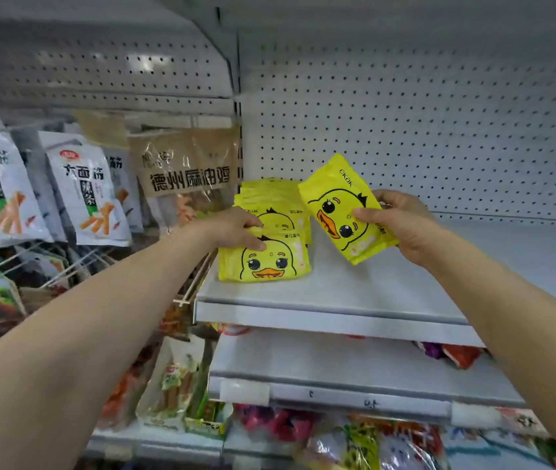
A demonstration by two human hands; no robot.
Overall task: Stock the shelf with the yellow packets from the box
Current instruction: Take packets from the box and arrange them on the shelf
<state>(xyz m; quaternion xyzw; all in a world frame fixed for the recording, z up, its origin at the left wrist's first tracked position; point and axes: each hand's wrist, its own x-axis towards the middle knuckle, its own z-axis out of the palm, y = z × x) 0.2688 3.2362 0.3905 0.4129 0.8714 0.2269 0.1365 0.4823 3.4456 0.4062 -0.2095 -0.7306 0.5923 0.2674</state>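
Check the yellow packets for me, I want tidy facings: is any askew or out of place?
Nothing is damaged or spilled. The front packet lies flat ahead of the stack, with the left hand on it. The packet gripped by the right hand is tilted above the shelf, not yet placed.

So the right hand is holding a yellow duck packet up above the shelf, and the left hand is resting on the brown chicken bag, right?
Not quite. In the head view the left hand rests on the yellow packets stacked on the shelf, not the brown bag. The right hand does hold a duck packet up.
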